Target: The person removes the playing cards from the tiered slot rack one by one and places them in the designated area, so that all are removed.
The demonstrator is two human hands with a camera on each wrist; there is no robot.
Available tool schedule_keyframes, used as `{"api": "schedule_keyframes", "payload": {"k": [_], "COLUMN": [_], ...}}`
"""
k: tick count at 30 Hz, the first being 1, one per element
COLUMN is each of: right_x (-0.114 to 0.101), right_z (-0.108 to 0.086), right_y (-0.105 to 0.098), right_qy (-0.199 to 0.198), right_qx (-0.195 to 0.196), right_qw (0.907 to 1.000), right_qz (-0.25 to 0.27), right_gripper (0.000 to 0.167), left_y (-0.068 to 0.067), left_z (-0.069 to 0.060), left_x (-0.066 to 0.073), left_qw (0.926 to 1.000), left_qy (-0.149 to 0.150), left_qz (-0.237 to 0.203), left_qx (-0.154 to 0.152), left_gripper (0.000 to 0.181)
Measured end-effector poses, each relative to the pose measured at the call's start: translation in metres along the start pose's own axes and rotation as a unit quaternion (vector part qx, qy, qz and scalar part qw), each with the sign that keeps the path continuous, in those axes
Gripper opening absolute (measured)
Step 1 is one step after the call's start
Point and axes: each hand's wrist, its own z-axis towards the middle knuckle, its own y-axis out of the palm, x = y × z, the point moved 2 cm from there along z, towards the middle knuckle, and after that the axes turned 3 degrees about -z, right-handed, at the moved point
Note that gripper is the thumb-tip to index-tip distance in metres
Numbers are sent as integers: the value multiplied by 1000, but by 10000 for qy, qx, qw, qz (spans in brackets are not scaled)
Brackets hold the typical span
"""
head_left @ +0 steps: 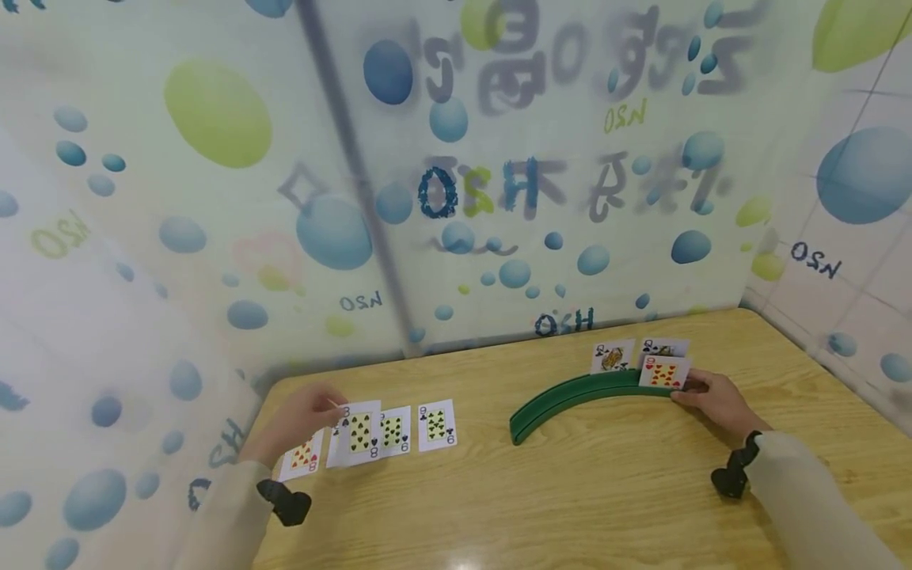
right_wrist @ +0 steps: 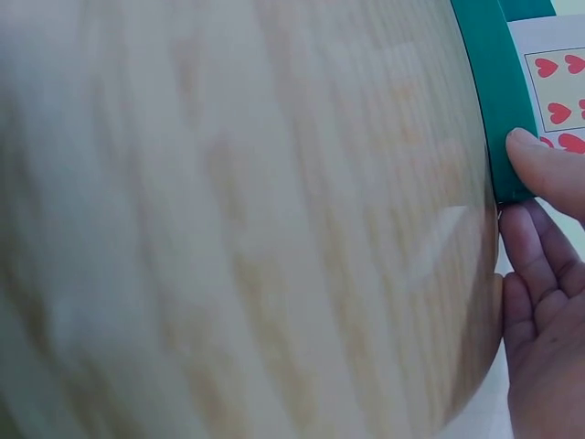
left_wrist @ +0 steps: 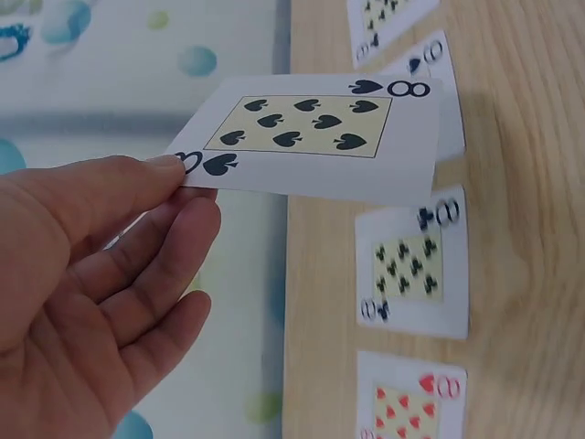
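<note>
My left hand point(head_left: 301, 418) pinches a corner of the eight of spades point(head_left: 361, 432) between thumb and fingers. In the left wrist view the raised card point(left_wrist: 302, 137) is face up above the eight of clubs point(left_wrist: 409, 265) and the eight of hearts point(left_wrist: 407, 402). A nine of spades point(head_left: 395, 432), partly covered, and a nine of clubs point(head_left: 436, 425) lie to its right. My right hand point(head_left: 723, 402) grips the right end of the curved green card holder point(head_left: 570, 398), thumb point(right_wrist: 548, 169) on its front. The holder bears two queens point(head_left: 611, 358) and a nine of hearts point(head_left: 664, 373).
The wooden table point(head_left: 513, 507) ends at a patterned curtain point(head_left: 499, 301) along its back and left. A dark wrist strap point(head_left: 285, 502) is on my left wrist, and another point(head_left: 734, 471) on my right.
</note>
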Motion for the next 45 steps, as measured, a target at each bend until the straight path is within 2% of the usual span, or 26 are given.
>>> {"api": "schedule_keyframes", "payload": {"k": [9, 14, 21, 26, 33, 38, 45], "right_x": [-4, -2, -1, -2, 0, 1, 0], "right_z": [0, 0, -1, -1, -1, -1, -2], "right_y": [-5, -4, -3, -2, -2, -1, 1], "right_qy": [-59, -63, -14, -32, -13, -29, -64], "right_qx": [4, 45, 8, 25, 54, 52, 63], "right_qw": [9999, 9999, 9999, 9999, 9999, 9999, 9999], "right_qz": [-85, -132, -124, -114, -137, -145, -48], "right_gripper": [54, 53, 53, 52, 52, 52, 53], "left_y": [-14, -20, -23, -21, -15, -10, -2], "left_z": [-25, -37, -50, -58, -67, -74, -80], "left_x": [-35, -53, -73, -85, -98, -106, -119], "left_qw": [9984, 9959, 9933, 9882, 9830, 9794, 9712], "left_qy": [-541, -905, -1145, -1527, -1832, -2007, -2378], "left_qz": [-167, -54, 18, 83, -111, -191, 79], "left_qx": [28, -36, -167, -115, -80, 67, 106], "left_gripper": [15, 19, 20, 19, 22, 21, 21]}}
